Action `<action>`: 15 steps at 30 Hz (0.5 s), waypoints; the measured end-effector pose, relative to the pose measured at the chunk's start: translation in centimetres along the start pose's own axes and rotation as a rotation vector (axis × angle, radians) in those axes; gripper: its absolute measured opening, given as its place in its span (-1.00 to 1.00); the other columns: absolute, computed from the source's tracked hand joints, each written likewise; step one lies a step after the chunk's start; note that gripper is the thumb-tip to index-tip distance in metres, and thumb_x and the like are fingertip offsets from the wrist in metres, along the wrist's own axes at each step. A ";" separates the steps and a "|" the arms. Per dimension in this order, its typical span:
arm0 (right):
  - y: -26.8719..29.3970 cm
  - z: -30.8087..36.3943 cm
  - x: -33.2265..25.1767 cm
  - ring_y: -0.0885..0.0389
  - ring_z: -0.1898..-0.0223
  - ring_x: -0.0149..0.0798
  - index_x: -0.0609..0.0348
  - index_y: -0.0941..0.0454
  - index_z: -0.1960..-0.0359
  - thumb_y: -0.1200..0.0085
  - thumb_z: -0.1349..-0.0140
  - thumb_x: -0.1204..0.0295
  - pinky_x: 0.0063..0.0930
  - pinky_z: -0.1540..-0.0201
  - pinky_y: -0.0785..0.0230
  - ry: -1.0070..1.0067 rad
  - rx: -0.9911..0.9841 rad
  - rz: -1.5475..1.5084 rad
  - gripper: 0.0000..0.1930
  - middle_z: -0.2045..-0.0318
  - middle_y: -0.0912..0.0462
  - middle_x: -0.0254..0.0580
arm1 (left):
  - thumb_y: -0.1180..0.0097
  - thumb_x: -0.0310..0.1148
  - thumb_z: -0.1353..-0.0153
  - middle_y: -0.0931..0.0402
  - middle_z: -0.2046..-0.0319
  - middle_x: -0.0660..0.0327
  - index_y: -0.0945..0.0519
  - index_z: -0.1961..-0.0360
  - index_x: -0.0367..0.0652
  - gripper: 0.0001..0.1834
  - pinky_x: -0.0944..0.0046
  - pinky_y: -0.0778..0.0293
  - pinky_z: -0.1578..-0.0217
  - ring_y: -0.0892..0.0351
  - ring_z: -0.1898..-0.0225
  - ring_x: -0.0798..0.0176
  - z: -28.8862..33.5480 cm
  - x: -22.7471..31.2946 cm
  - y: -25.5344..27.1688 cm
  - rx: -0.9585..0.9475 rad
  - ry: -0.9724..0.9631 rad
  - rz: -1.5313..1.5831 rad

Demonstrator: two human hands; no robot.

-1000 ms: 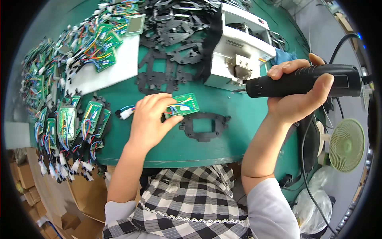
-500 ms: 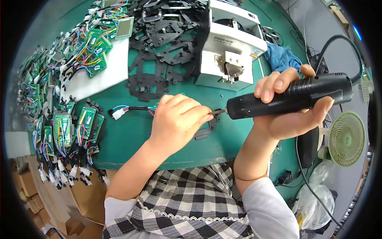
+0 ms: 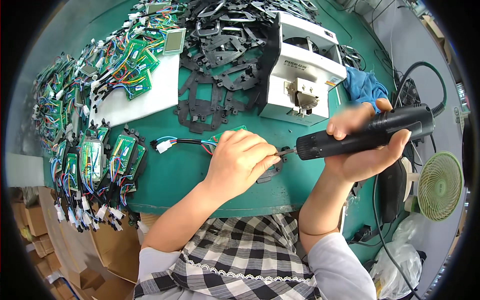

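A smooth green tabletop point(image 3: 170, 192) fills the middle of the frame, with brown cardboard boxes point(image 3: 35, 220) at lower left and a pale green round-caged fan point(image 3: 440, 186) at right.

The left hand point(image 3: 240, 162), palm down at centre, has its thumb and forefinger brought together at the thin metal bit point(image 3: 288, 151); what lies between them cannot be told. The right hand point(image 3: 357, 167), right of centre, is clamped on a black cylindrical power screwdriver point(image 3: 375, 132), pointing left, its upper fingers blurred.

Partly hidden beneath the left hand are a green circuit board point(image 3: 216, 139) and a flat black plastic frame point(image 3: 272, 172); wires run left from the board to a white connector point(image 3: 163, 146). A boxy white metal machine point(image 3: 300, 75) stands at upper centre-right, beside a crumpled blue cloth point(image 3: 366, 86). Wired green boards point(image 3: 55, 110) heap at upper left.
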State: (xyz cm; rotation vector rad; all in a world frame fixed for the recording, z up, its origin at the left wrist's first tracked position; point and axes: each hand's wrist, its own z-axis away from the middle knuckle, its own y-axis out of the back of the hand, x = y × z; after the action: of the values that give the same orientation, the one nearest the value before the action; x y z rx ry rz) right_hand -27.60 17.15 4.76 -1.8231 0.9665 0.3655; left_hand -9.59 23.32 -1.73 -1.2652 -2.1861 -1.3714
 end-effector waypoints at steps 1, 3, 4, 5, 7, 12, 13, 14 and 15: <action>-0.1 0.1 0.0 -0.44 0.71 -0.21 0.21 -0.33 0.00 0.26 -0.30 -0.22 -0.29 0.63 -0.38 -0.012 0.004 -0.003 -0.34 0.60 -0.44 -0.10 | -0.30 -0.31 -0.07 -0.58 0.44 0.33 -0.65 0.43 -0.10 -0.87 0.23 -0.29 0.24 -0.51 0.33 0.24 0.0 0.0 0.1 -0.010 0.007 -0.004; -0.4 0.2 0.2 -0.44 0.71 -0.21 0.21 -0.32 0.00 0.25 -0.31 -0.21 -0.29 0.63 -0.39 -0.014 0.000 0.007 -0.35 0.61 -0.45 -0.10 | -0.32 -0.29 -0.04 -0.57 0.44 0.34 -0.64 0.44 -0.10 -0.85 0.23 -0.29 0.23 -0.50 0.33 0.25 0.1 -0.2 0.0 -0.004 -0.007 -0.015; -0.5 0.3 0.3 -0.44 0.70 -0.21 0.21 -0.31 -0.01 0.25 -0.31 -0.21 -0.29 0.62 -0.40 -0.015 -0.002 0.012 -0.35 0.61 -0.45 -0.10 | -0.32 -0.28 -0.03 -0.57 0.45 0.35 -0.64 0.44 -0.10 -0.84 0.23 -0.28 0.23 -0.50 0.33 0.25 0.1 -0.3 0.0 -0.001 -0.013 -0.021; -0.5 0.3 0.4 -0.45 0.70 -0.21 0.21 -0.31 -0.01 0.24 -0.31 -0.20 -0.29 0.62 -0.40 -0.019 -0.010 0.018 -0.35 0.60 -0.45 -0.09 | -0.33 -0.28 -0.03 -0.57 0.44 0.35 -0.64 0.44 -0.10 -0.84 0.24 -0.28 0.22 -0.50 0.33 0.26 0.2 -0.3 -0.2 0.009 -0.028 -0.041; -0.5 0.4 0.5 -0.45 0.70 -0.20 0.21 -0.31 -0.01 0.24 -0.31 -0.20 -0.29 0.62 -0.40 -0.027 -0.025 0.028 -0.36 0.60 -0.46 -0.09 | -0.34 -0.28 -0.01 -0.57 0.44 0.35 -0.64 0.44 -0.10 -0.84 0.24 -0.28 0.22 -0.51 0.33 0.27 0.3 -0.3 -0.3 0.027 -0.058 -0.082; -0.6 0.5 0.9 -0.45 0.70 -0.20 0.22 -0.31 0.00 0.23 -0.31 -0.19 -0.30 0.63 -0.40 -0.039 -0.058 0.047 -0.37 0.60 -0.47 -0.09 | -0.36 -0.22 0.02 -0.59 0.33 0.28 -0.63 0.27 -0.11 -0.70 0.17 -0.30 0.13 -0.54 0.25 0.17 0.5 -0.2 0.2 -0.016 0.007 -0.021; -0.5 0.4 0.8 -0.45 0.70 -0.20 0.22 -0.31 0.01 0.23 -0.31 -0.18 -0.30 0.63 -0.40 -0.033 -0.064 0.056 -0.37 0.61 -0.46 -0.09 | -0.36 -0.21 0.03 -0.60 0.30 0.26 -0.62 0.23 -0.12 -0.65 0.16 -0.30 0.11 -0.54 0.23 0.14 0.3 0.0 0.4 -0.008 0.016 0.008; -0.2 0.3 0.6 -0.45 0.70 -0.20 0.22 -0.31 0.01 0.22 -0.31 -0.18 -0.30 0.63 -0.39 -0.022 -0.037 0.063 -0.37 0.61 -0.46 -0.09 | -0.38 -0.13 0.08 -0.60 0.25 0.22 -0.59 0.13 -0.13 -0.51 0.11 -0.30 0.05 -0.54 0.17 0.07 0.3 0.1 1.3 -0.013 0.041 -0.041; 0.2 0.1 0.3 -0.45 0.70 -0.20 0.21 -0.32 0.00 0.22 -0.31 -0.18 -0.30 0.63 -0.38 -0.010 -0.009 0.069 -0.38 0.61 -0.46 -0.09 | -0.38 -0.11 0.11 -0.58 0.15 0.19 -0.58 0.08 -0.13 -0.45 0.10 -0.29 0.00 -0.53 0.08 0.06 0.4 -0.4 2.9 -0.092 0.067 -0.124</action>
State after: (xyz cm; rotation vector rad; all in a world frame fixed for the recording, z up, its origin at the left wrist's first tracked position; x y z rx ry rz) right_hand -27.53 17.11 4.38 -1.7976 1.0242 0.4224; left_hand -7.04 23.93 -0.46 -1.1120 -2.2118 -1.5552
